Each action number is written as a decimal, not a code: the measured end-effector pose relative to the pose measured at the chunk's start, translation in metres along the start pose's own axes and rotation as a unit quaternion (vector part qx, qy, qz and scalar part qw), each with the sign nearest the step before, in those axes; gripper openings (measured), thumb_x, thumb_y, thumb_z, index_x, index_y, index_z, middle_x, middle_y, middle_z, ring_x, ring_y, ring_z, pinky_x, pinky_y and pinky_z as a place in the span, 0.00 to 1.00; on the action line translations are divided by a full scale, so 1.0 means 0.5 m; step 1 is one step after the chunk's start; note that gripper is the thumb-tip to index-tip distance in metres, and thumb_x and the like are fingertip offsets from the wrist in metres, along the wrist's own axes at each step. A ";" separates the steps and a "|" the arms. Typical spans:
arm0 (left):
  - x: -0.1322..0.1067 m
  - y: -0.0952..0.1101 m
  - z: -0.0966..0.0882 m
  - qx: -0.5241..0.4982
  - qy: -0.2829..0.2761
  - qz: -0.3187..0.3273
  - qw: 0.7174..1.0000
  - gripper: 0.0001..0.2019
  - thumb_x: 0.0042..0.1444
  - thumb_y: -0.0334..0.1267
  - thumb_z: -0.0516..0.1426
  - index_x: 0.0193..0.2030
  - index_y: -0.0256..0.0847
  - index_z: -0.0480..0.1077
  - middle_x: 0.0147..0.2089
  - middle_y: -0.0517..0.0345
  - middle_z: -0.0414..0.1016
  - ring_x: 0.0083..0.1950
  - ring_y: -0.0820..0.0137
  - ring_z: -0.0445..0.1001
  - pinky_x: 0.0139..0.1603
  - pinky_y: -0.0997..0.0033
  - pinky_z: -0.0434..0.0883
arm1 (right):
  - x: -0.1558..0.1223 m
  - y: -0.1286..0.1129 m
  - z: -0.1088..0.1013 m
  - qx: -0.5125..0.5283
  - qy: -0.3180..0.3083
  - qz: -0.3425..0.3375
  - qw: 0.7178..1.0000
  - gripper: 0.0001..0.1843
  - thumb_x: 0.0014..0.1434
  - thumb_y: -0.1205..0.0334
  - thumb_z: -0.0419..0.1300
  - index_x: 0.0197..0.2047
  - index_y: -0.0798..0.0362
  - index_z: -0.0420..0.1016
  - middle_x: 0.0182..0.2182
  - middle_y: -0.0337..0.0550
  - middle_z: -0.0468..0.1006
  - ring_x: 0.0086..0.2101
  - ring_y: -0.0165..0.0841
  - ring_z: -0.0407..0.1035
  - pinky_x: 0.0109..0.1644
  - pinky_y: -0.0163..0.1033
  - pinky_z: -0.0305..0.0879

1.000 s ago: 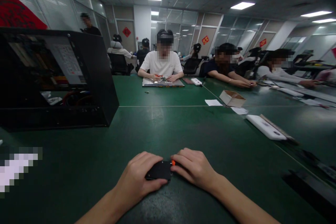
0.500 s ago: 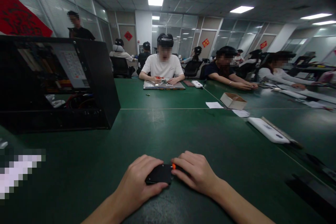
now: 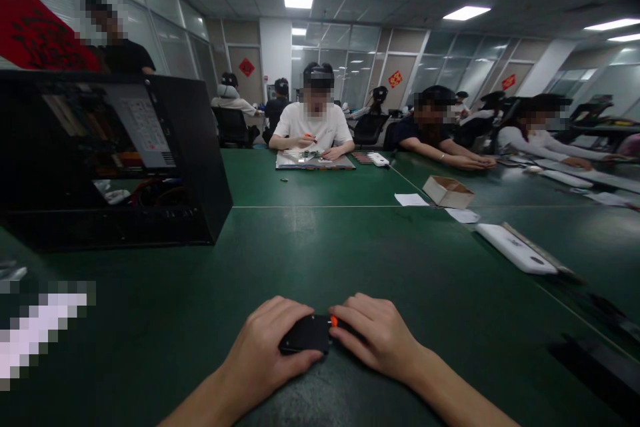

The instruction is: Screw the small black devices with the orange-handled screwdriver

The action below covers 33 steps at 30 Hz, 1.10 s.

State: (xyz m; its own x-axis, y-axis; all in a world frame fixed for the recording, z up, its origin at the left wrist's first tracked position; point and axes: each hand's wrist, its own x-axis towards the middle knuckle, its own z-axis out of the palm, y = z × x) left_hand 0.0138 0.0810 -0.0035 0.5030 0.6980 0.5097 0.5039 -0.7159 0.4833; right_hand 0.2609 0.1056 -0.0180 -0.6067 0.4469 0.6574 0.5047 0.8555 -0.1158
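A small flat black box [image 3: 306, 336] with tiny screws at its corners lies in front of me on the green table. My left hand [image 3: 275, 337] grips it from the left, thumb along the near edge and fingers over the far edge. From the right, my right hand [image 3: 373, 330] pinches a screwdriver [image 3: 334, 321] with an orange collar. Its thin shaft points left at the box's right side. Most of the handle is hidden under my fingers, and I cannot tell whether the tip sits in a screw.
An open black computer case [image 3: 190, 160] stands at the left. To the right lie a white device [image 3: 515, 248], an open cardboard box [image 3: 449, 191] and papers [image 3: 411, 199]. Across the green table [image 3: 300, 260], a person in a white shirt [image 3: 313, 123] works at a flat panel [image 3: 315, 161].
Both my hands keep their hold on the box and screwdriver, almost unmoved. The view has shifted slightly. The person standing behind the computer case has moved left.
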 end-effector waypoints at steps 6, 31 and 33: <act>-0.002 -0.001 0.000 -0.001 0.005 0.000 1.000 0.19 0.60 0.46 0.65 0.53 0.39 0.73 0.45 0.49 0.81 0.43 0.60 0.79 0.44 0.62 0.76 | 0.002 0.002 -0.005 -0.003 0.007 -0.008 1.000 0.10 0.70 0.58 0.56 0.46 0.55 0.74 0.30 0.42 0.78 0.28 0.31 0.67 0.30 0.37 0.58; 0.003 -0.004 0.006 -0.006 -0.001 0.006 1.000 0.20 0.58 0.43 0.66 0.54 0.39 0.72 0.46 0.48 0.81 0.44 0.59 0.79 0.45 0.62 0.76 | -0.001 0.005 -0.009 -0.003 0.001 -0.001 1.000 0.09 0.69 0.59 0.57 0.47 0.54 0.73 0.33 0.43 0.79 0.30 0.32 0.68 0.32 0.37 0.61; 0.003 -0.002 0.005 -0.007 -0.001 0.005 1.000 0.19 0.58 0.43 0.66 0.54 0.39 0.72 0.46 0.48 0.81 0.44 0.60 0.79 0.45 0.63 0.76 | 0.000 0.006 -0.008 -0.004 0.000 0.003 1.000 0.09 0.69 0.59 0.56 0.47 0.54 0.74 0.32 0.43 0.79 0.29 0.32 0.68 0.31 0.37 0.61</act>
State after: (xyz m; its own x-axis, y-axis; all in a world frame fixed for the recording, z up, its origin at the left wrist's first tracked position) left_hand 0.0159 0.0830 -0.0052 0.5092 0.6910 0.5131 0.4883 -0.7229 0.4889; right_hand 0.2651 0.1071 -0.0154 -0.6039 0.4512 0.6570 0.5124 0.8512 -0.1135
